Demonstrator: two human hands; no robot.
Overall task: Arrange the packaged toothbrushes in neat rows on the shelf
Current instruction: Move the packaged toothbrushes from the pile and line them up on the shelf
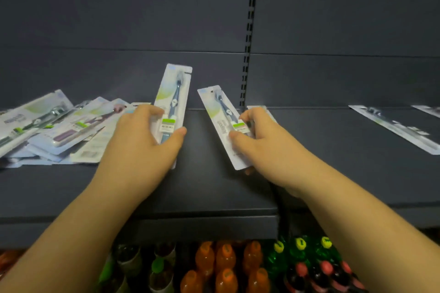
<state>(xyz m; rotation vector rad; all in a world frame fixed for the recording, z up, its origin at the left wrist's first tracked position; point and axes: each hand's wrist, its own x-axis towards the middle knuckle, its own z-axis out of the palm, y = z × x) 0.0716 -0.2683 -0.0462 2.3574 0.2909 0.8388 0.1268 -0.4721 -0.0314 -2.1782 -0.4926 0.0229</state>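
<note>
My left hand (142,140) grips a packaged blue toothbrush (175,93) by its lower half, the pack tilted up off the dark shelf (202,188). My right hand (259,145) pinches a second packaged blue toothbrush (220,114), angled with its head toward the back left. A loose pile of toothbrush packs (54,128) lies overlapping at the shelf's left. Another pack (395,128) lies flat at the right, and the corner of one more (428,110) shows at the far right edge. A further pack's edge (258,108) peeks out behind my right hand.
A slotted upright (248,35) divides the shelf's back panel. Below the shelf's front lip stand bottles: orange ones (226,266), green ones (300,252) and dark ones with pink caps (326,273).
</note>
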